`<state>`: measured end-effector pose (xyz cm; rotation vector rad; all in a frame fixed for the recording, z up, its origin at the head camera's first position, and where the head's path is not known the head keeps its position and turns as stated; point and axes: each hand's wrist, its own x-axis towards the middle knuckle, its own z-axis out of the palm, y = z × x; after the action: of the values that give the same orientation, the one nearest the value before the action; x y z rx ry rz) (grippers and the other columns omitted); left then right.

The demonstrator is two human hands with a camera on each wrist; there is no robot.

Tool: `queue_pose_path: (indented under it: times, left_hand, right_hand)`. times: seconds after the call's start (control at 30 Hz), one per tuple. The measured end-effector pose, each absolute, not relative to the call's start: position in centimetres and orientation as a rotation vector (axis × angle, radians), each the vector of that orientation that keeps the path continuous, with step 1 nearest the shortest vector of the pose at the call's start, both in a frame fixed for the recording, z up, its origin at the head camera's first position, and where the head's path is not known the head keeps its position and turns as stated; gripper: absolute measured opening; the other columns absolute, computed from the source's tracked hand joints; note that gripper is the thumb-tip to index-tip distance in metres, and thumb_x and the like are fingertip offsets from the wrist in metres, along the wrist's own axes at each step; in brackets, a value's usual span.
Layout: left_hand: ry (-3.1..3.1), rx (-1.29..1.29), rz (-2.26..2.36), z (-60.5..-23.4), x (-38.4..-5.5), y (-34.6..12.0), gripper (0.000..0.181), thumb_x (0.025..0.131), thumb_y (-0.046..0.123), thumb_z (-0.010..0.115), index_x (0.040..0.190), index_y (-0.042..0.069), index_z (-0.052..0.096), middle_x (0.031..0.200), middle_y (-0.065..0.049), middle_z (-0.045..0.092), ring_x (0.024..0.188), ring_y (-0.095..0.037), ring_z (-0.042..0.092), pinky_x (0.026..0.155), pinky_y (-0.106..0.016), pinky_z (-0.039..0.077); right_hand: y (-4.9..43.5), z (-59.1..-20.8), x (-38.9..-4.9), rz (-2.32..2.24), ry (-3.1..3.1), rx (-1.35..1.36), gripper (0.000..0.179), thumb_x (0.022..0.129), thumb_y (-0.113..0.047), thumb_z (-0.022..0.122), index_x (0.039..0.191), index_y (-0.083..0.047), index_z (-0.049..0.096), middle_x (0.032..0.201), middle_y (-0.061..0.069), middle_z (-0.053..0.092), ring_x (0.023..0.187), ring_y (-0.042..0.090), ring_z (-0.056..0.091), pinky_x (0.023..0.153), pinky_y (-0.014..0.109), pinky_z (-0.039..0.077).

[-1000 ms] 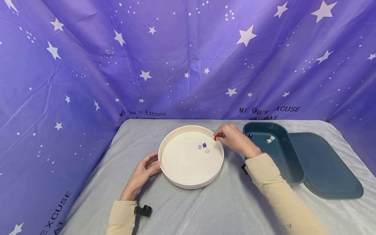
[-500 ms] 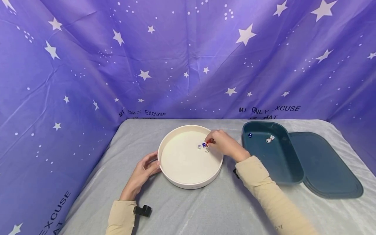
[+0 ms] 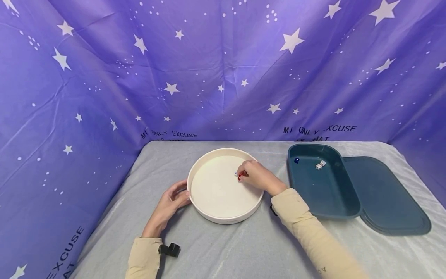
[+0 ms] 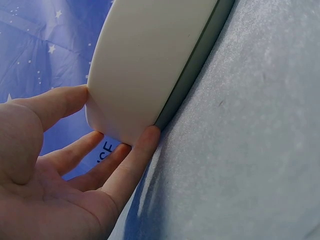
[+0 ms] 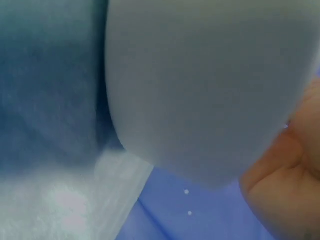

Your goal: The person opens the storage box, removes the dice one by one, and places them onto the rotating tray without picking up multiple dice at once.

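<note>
While the right-hand grip pinches a red die at two o'clock inside the cream tray, left-hand grip, uncurled, touches it at nine o'clock, adjacent die partly hidden, six-o'clock marking illegible, backdrop lettering reads "MI ONLY EXCUSE", then cut off.

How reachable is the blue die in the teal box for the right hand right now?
Probably yes, though the right hand may need to release the red die it holds first. The teal box is open beside that arm, its lid off, and nothing covers the blue die.
</note>
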<state>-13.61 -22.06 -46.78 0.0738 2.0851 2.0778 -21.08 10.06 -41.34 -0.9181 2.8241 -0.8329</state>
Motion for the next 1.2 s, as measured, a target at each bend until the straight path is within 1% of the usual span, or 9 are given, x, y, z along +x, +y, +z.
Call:
queue_pose_path:
  times: [0.13,0.27,0.37,0.53,0.63,0.8,0.9,1.2]
  left_hand:
    - [2.091,0.061,2.07,-46.8,-13.7,-22.0,0.056,0.096,0.01,0.066,0.146,0.001,0.042,0.147,-0.023,0.045,0.123,-0.023,0.058,0.097,-0.031,0.058]
    - [2.098,0.052,2.064,-46.7,-13.6,-21.9,0.056,0.096,0.011,0.066,0.146,0.001,0.042,0.146,-0.022,0.045,0.126,-0.029,0.056,0.097,-0.031,0.058]
    - [2.095,0.06,2.067,-46.6,-13.6,-21.9,0.057,0.096,0.011,0.066,0.146,0.002,0.042,0.147,-0.022,0.045,0.129,-0.033,0.053,0.097,-0.031,0.058]
    - [2.086,0.083,2.072,-46.6,-13.7,-21.9,0.057,0.096,0.011,0.065,0.147,0.0,0.041,0.148,-0.023,0.043,0.131,-0.037,0.051,0.097,-0.032,0.058]
    - [2.082,0.078,2.075,-46.7,-13.6,-21.9,0.057,0.096,0.01,0.065,0.147,0.001,0.041,0.148,-0.023,0.043,0.131,-0.036,0.051,0.097,-0.032,0.058]
    - [2.078,0.075,2.081,-46.7,-13.6,-22.0,0.057,0.096,0.01,0.066,0.146,0.001,0.042,0.148,-0.023,0.044,0.131,-0.036,0.051,0.097,-0.032,0.058]
    - [2.08,0.083,2.078,-46.8,-13.6,-22.0,0.057,0.096,0.01,0.066,0.147,0.0,0.041,0.148,-0.023,0.043,0.131,-0.037,0.051,0.097,-0.032,0.058]
    - [2.087,0.068,2.071,-47.0,-13.9,-22.2,0.058,0.095,0.012,0.067,0.146,0.001,0.042,0.147,-0.022,0.044,0.13,-0.035,0.053,0.097,-0.032,0.058]
  right_hand:
    - [9.7,-41.7,-21.1,-0.811,2.817,-0.941,0.008,0.085,0.001,0.073,0.091,-0.003,0.075,0.088,0.004,0.072,0.081,0.014,0.058,0.073,0.027,0.053]
    - [9.5,-42.0,-21.2,-0.784,2.821,-0.954,0.008,0.084,0.001,0.072,0.088,-0.006,0.074,0.08,0.001,0.068,0.075,0.01,0.055,0.069,0.024,0.05]
    - [9.5,-41.9,-21.3,-0.785,2.824,-0.954,0.009,0.084,0.001,0.072,0.087,-0.006,0.074,0.079,0.0,0.067,0.075,0.009,0.056,0.07,0.023,0.052]
    - [9.6,-41.5,-21.2,-0.792,2.825,-0.98,0.01,0.083,0.003,0.071,0.085,-0.006,0.073,0.079,0.0,0.068,0.078,0.012,0.06,0.073,0.026,0.055]
    - [9.8,-41.1,-21.1,-0.771,2.831,-0.984,0.01,0.083,0.003,0.072,0.087,-0.006,0.074,0.084,0.002,0.069,0.082,0.015,0.061,0.077,0.031,0.056]
    - [10.3,-40.1,-21.0,-0.734,2.849,-0.921,0.016,0.083,0.002,0.071,0.098,-0.004,0.075,0.098,0.008,0.07,0.092,0.022,0.064,0.086,0.037,0.057]
    - [10.8,-39.6,-21.2,-0.721,2.854,-0.924,0.018,0.085,0.002,0.069,0.101,-0.002,0.074,0.1,0.01,0.071,0.093,0.023,0.065,0.085,0.038,0.058]
    - [12.6,-38.0,-21.5,-0.683,2.86,-0.87,0.02,0.09,-0.003,0.069,0.11,-0.001,0.072,0.106,0.01,0.07,0.099,0.027,0.065,0.087,0.039,0.058]
